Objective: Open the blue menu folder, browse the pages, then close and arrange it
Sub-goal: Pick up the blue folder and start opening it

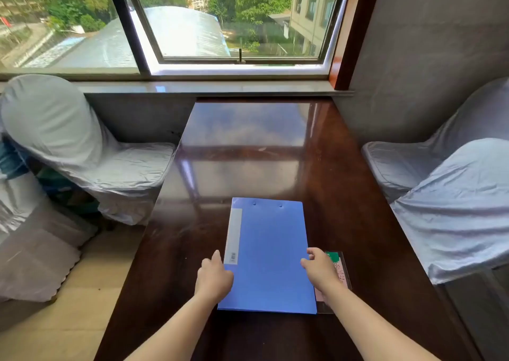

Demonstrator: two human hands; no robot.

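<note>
The blue menu folder (268, 253) lies closed and flat on the dark glossy table (248, 145), its pale grey spine strip on the left. My left hand (213, 276) rests at the folder's left edge near the spine label, fingers together and touching the cover. At the folder's right edge sits my right hand (319, 268), fingers slightly spread over the cover's rim. Neither hand has lifted the cover.
A clear plastic card stand with a green and pink sheet (340, 272) lies just right of the folder, partly under my right wrist. Chairs in grey covers stand to the left (82, 154) and right (451, 195). A window sill (209, 86) borders the table's far end.
</note>
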